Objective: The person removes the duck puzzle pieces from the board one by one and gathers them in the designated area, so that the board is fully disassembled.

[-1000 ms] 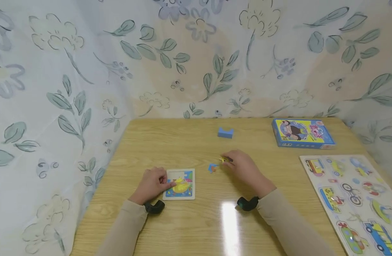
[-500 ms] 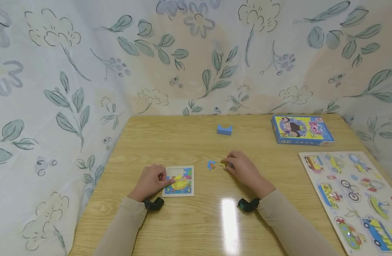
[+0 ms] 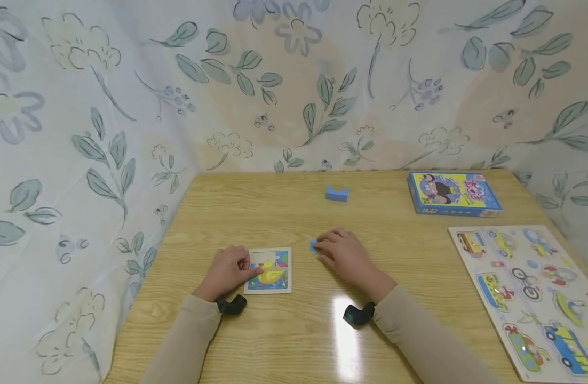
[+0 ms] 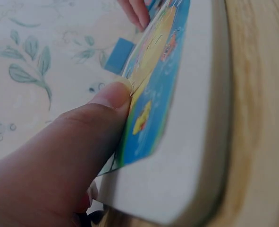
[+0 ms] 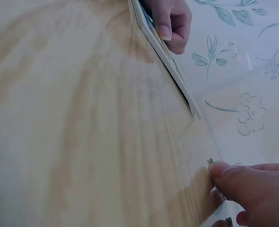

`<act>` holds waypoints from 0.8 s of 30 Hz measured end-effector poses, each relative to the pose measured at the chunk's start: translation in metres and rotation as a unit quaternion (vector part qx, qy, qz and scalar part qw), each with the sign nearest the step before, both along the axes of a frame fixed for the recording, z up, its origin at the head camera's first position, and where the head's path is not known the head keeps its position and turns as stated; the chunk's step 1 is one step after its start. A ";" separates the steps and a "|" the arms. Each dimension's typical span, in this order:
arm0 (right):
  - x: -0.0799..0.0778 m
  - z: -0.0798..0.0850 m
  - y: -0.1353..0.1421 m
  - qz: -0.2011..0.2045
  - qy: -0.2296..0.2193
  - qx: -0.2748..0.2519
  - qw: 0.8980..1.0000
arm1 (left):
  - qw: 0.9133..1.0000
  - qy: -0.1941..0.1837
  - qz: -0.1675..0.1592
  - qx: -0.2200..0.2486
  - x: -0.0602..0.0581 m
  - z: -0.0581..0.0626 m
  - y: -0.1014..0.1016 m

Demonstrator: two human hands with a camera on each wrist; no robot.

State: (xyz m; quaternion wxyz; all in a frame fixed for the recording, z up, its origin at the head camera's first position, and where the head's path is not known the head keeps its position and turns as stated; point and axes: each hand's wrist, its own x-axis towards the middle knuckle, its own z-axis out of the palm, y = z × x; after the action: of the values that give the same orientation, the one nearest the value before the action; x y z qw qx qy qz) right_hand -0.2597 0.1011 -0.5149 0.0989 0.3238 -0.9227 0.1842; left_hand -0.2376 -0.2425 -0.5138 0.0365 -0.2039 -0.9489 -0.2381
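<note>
Floral cloth (image 3: 130, 106) hangs at the left and runs along the far edge of the table (image 3: 275, 341). My left hand (image 3: 222, 273) grips the puzzle (image 3: 270, 289) at its nine o'clock side, thumb pressed down on the picture and the other fingers curled at the edge. A black camera (image 3: 231, 306) sits at that wrist. The puzzle lies flat on the table and shows a yellow duck on blue water; at eleven o'clock in its frame a pale patch is bare.

At two o'clock from the puzzle, apart from it, a blue piece (image 3: 313, 246) shows beside my right fingertips. My right hand (image 3: 347, 258), well apart from the left, is at three o'clock from the puzzle. In its wrist view, thumb and finger pinch a thin piece (image 5: 210, 163); I cannot tell whether that is the blue one. At twelve o'clock from this hand stands a notched blue block (image 3: 336, 194). At two o'clock lies a box (image 3: 454, 193), and between three and four, a board (image 3: 502, 269) of vehicle pictures, bicycle (image 3: 526, 284) and bus (image 3: 570, 349) among them.
</note>
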 end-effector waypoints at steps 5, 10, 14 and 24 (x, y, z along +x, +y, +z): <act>0.001 0.006 0.000 -0.017 -0.004 -0.002 1.000 | 1.000 0.004 0.001 -0.007 0.001 0.000 -0.001; -0.001 0.008 0.013 -0.085 0.001 0.015 0.996 | 1.000 0.010 0.000 -0.005 0.002 -0.001 -0.001; -0.003 0.009 0.023 -0.077 -0.013 -0.010 0.997 | 1.000 0.018 -0.003 -0.001 0.003 -0.001 -0.001; -0.005 0.012 0.026 -0.036 -0.027 -0.025 0.999 | 0.999 0.033 -0.007 -0.003 0.002 -0.003 -0.002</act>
State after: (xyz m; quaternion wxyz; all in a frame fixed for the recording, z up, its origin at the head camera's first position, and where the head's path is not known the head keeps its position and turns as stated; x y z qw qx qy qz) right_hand -0.2651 0.1269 -0.5024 0.0882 0.2830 -0.9311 0.2126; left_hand -0.2353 -0.2448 -0.5173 0.0649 -0.2187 -0.9465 -0.2283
